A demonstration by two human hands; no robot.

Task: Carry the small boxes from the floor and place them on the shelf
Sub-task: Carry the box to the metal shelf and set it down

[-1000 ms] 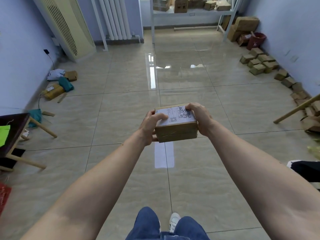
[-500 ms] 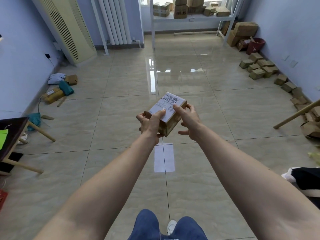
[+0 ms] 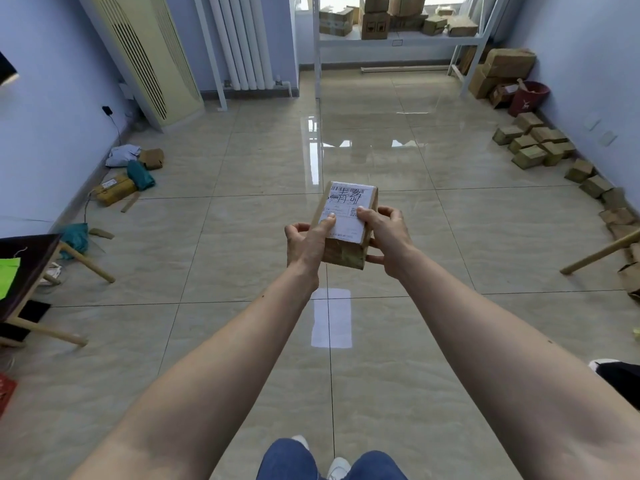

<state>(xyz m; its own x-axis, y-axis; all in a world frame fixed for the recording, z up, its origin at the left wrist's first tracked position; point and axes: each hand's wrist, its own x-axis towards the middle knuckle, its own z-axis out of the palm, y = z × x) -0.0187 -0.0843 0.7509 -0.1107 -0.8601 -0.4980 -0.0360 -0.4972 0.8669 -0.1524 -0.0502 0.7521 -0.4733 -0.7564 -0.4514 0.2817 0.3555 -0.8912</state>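
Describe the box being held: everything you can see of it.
The small box is brown cardboard, rectangular, with brown tape on its near end. A white shipping label with a barcode and dark handwriting covers its top face. It is held in the air over the tiled floor, long axis pointing away from the person, far end tilted up. The left hand grips its left side, thumb on the label; the right hand grips the right side, a fingertip on the label's edge. Nothing else touches it.

Ahead of you, the glossy tiled floor (image 3: 263, 216) carries a cluster of small boxes (image 3: 533, 143) along the right wall, beside a red bucket (image 3: 528, 98). Parcels and bags (image 3: 128, 171) lie by the left wall. The white shelf (image 3: 398, 39) at the far end bears several cardboard boxes (image 3: 374, 15).
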